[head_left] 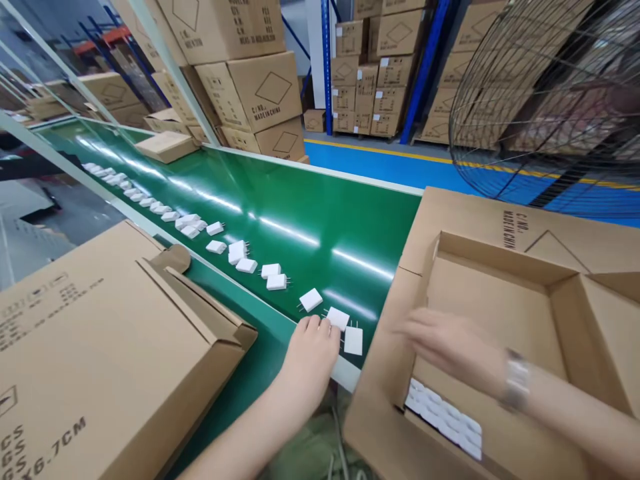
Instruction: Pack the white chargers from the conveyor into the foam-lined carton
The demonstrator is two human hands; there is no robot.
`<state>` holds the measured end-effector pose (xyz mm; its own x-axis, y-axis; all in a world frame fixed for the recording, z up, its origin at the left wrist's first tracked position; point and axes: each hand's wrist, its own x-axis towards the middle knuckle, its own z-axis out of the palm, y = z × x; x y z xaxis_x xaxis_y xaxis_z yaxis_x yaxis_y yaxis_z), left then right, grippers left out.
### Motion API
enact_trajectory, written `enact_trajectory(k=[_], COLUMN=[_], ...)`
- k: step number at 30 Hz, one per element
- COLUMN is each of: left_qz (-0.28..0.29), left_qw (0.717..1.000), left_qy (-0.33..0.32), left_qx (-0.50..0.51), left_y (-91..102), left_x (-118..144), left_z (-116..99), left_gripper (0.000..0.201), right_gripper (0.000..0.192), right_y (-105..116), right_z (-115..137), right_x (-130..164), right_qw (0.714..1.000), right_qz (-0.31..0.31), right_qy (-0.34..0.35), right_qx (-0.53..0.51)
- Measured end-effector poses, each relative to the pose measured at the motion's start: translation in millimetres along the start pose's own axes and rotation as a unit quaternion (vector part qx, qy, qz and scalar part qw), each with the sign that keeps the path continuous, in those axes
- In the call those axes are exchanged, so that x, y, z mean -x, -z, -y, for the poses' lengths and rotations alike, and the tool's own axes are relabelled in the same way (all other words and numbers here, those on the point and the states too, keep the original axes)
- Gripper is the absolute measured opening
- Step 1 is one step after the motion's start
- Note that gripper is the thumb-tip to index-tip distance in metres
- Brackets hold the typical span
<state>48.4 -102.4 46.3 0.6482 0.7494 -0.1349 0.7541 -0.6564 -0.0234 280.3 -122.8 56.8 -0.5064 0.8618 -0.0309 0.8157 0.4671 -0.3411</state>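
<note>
My left hand (313, 350) is at the near edge of the green conveyor belt, fingers curled down at a white plug adapter (338, 318). Prongs show beside its fingertips, apparently from an adapter mostly hidden under the hand. Just right of it lies another white plug adapter (353, 341) with its prongs upward. My right hand (447, 340), smeared by motion, is over the left side of an open cardboard box (500, 293); its fingers are too blurred to read. Inside the box, rows of white adapters (444, 417) stand packed in the near left corner.
A line of white adapters (190, 223) runs back along the green belt (310, 200). A large carton (100, 353) stands at the left, and a flat box (167, 147) lies on the far belt. Stacked cartons (265, 90) and a fan (545, 100) stand behind.
</note>
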Motion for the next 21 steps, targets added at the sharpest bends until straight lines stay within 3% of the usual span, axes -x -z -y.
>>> enact_trajectory(k=[2, 5, 7, 9, 13, 16, 18, 21], left_qz=[0.040, 0.059, 0.065, 0.055, -0.045, -0.109, -0.098, -0.005], left_qw=[0.999, 0.998, 0.998, 0.998, 0.988, 0.961, 0.958, 0.972], left_qy=[0.016, 0.001, 0.000, 0.017, 0.100, 0.135, 0.150, 0.179], left_qx=[-0.001, 0.013, 0.015, 0.021, 0.112, 0.214, 0.226, 0.150], left_y=[-17.6, -42.2, -45.1, -35.1, -6.0, -6.1, -17.1, -34.4], left_x=[-1, -9, -13, -13, -13, -23, -31, -38], left_z=[9, 6, 3, 6, 31, 51, 58, 55], left_gripper=[0.023, 0.026, 0.026, 0.028, 0.048, 0.049, 0.033, 0.018], right_gripper=[0.030, 0.029, 0.024, 0.017, 0.028, 0.038, 0.036, 0.030], right_y=[-20, -48, -57, -54, -23, 1, 8, -3], right_z=[18, 33, 32, 22, 2, 2, 10, 25], right_x=[-38, -75, -84, -83, -73, -71, -77, -96], right_qw=[0.991, 0.977, 0.975, 0.973, 0.990, 0.990, 0.984, 0.976], right_qz=[0.049, 0.072, 0.079, 0.090, 0.112, 0.138, 0.160, 0.176], right_qy=[0.100, 0.154, 0.164, 0.173, 0.088, -0.009, -0.064, -0.090], right_qx=[0.076, 0.129, 0.127, 0.122, -0.014, -0.016, 0.054, 0.088])
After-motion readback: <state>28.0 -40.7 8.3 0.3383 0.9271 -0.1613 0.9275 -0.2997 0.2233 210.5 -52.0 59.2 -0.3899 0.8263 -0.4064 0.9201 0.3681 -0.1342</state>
